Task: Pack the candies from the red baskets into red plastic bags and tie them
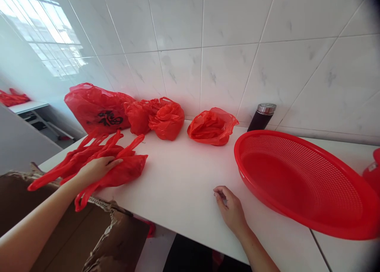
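- Several limp red plastic bags (89, 155) lay bunched at left of frame on a pale tabletop (178, 177), loops trailing toward a torn cardboard box (126, 232) at lower left.
- The left hand (99, 169) rested across them, thumb side up; whether its hidden fingers gripped the film could not be told.
- The bags looked light, soft and probably slippery, easily stretched or torn; gathered loops or a bunched fold seemed the surest hold.
- Behind, left of center, stood a larger bag with a black character (108, 117) and two crumpled bags (166, 119).
- An open-mouthed bag (212, 127) sat near mid-frame.
- The right hand (231, 210), lower right of center, was loosely curled, nothing visible in it.
- A dark flask (261, 119) and a red basket (276, 181) filled the right.
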A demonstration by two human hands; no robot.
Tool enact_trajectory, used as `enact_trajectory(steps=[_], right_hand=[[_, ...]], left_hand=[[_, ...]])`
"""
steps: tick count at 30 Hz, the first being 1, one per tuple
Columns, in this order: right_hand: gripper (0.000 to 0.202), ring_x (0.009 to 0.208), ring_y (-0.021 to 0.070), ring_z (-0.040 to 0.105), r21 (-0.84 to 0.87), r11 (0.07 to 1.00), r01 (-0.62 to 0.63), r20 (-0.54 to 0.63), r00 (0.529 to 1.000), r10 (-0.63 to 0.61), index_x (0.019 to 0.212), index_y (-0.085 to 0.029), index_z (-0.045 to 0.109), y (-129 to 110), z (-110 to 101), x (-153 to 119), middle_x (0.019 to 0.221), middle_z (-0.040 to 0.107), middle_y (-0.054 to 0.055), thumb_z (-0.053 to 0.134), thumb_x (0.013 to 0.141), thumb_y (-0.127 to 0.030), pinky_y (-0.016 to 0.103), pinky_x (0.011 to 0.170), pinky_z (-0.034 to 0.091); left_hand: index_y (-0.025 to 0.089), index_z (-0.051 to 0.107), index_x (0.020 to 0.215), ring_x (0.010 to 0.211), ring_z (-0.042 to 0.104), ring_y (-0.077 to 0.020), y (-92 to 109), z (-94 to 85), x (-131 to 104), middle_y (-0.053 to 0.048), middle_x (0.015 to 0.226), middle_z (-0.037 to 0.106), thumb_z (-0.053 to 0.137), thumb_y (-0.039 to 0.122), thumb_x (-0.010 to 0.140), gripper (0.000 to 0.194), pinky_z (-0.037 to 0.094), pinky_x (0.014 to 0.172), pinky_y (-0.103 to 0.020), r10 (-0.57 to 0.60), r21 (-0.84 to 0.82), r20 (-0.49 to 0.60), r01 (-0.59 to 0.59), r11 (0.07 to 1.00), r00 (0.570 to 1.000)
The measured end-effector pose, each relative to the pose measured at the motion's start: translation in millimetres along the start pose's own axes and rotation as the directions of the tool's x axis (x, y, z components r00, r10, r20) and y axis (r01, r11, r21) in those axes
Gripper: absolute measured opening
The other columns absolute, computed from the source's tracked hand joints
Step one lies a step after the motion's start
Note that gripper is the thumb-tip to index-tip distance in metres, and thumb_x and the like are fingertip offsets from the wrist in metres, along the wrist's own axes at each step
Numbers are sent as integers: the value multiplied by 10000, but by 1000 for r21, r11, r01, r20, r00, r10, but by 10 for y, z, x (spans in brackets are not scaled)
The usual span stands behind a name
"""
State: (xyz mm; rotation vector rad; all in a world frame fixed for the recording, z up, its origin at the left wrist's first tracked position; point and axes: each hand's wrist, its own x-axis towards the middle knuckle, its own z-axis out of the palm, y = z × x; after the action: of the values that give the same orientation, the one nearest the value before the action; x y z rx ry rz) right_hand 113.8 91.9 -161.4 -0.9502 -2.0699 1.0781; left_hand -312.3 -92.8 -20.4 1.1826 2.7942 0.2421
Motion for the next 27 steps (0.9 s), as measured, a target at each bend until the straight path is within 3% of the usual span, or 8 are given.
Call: enact_trajectory(steps=[7,10,13,16,20,22,27], right_hand=[[187,829,189,629,-18,1000,24,-29,999,-24,923,-235,577,2,1,5,908,663,37,437,910,-358,325,754,519],[187,824,185,632,-23,999,28,-26,999,-28,921,-231,580,-2,2,7,908,666,38,436,910,-349,319,749,521],[195,839,186,627,-28,999,19,-11,1000,-19,933,-226,576,-13,-2,8,922,662,41,425,917,-349,325,766,514],[199,853,187,619,-29,1000,3,1,1000,-3,939,-222,570,-17,-6,9,930,656,42,419,922,-351,325,768,505],[195,846,183,610,-19,1000,1,-2,1000,-1,936,-222,563,-10,-1,11,923,648,37,420,923,-354,322,772,495],[192,842,181,607,-14,1000,6,-3,1000,-6,935,-224,561,-13,1,14,919,646,35,419,924,-353,322,776,493],[184,848,182,604,-6,1000,-2,3,1000,2,935,-227,559,-20,0,6,921,643,33,421,924,-348,322,779,490]], left_hand=[[124,648,931,949,636,-325,-247,208,67,-151,959,701,243,591,889,619,435,802,-334,-109,5,76,109,994,991],[106,583,1126,1055,593,-347,-234,175,43,-189,1133,648,186,638,883,707,411,864,-378,-136,11,41,135,991,990],[137,515,1214,1069,571,-353,-150,126,-5,-178,1202,611,275,734,814,757,394,878,-397,-132,27,12,132,991,991],[143,461,1271,1033,573,-342,-52,118,-59,-156,1181,617,393,743,769,785,400,828,-369,-88,65,15,87,994,996],[155,552,1131,933,587,-296,38,120,-99,-105,1041,655,388,639,840,589,393,752,-314,-45,60,-20,46,997,999],[164,575,1066,928,576,-271,71,108,-104,-94,1032,646,332,599,882,531,386,768,-302,-22,17,-67,23,1000,997],[152,513,1146,838,562,-219,144,98,-105,-61,932,621,375,562,888,504,394,753,-281,-58,-183,-185,24,983,981]])
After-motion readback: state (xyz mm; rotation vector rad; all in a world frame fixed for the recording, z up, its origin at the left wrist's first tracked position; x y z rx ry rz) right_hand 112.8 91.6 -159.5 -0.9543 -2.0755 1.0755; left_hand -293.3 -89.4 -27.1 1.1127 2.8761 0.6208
